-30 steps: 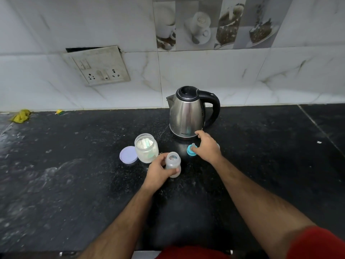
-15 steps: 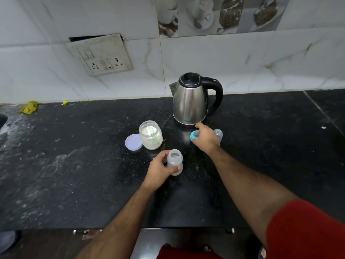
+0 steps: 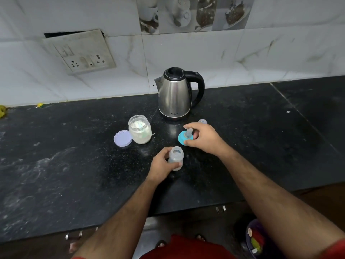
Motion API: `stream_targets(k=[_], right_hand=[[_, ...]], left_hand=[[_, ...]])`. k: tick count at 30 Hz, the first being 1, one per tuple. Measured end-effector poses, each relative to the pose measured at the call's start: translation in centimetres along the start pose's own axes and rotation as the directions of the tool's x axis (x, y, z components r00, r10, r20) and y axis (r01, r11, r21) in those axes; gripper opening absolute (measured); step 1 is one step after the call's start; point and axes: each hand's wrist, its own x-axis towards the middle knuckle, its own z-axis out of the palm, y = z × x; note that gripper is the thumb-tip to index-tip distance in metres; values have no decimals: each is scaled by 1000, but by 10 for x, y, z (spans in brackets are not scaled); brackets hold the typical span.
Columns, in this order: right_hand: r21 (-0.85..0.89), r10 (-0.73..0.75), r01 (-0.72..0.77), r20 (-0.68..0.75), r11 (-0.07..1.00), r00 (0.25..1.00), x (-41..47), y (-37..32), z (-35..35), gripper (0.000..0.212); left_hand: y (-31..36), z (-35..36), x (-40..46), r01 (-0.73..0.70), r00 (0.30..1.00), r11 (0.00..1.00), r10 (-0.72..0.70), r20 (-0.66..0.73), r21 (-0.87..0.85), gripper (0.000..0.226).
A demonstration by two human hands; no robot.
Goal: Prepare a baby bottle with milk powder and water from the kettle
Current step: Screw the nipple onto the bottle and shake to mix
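So the kettle (image 3: 175, 94) sits at the back of the worktop (image 3: 74, 165), by the wall. Powder jar (image 3: 140, 129) is front-left of it, its lid (image 3: 122, 138) lying just left of the jar. Bottle (image 3: 176, 158) stands nearest the edge, with the teat ring (image 3: 183, 137) just behind-right and a small cap (image 3: 202, 121) further back.

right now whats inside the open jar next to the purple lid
The jar holds white powder and a pale green-edged thing, likely a scoop, lying in it. What sits below the powder surface is hidden. Its purple lid lies beside it.
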Motion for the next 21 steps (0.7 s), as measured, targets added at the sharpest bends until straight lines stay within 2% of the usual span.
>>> stream_targets(k=[4, 9, 21], right_hand=[[-122, -50, 60, 81, 991, 995, -11, -11, 7, 40], [-246, -37, 82, 182, 966, 983, -15, -27, 21, 44], [-367, -4, 97, 246, 925, 969, -18, -37, 34, 33]], left_hand=[[-10, -1, 1, -22, 1000, 1000, 22, 16, 0, 54], [-16, -4, 2, -53, 998, 999, 53, 29, -9, 49], [-23, -2, 4, -68, 997, 997, 69, 28, -41, 51]])
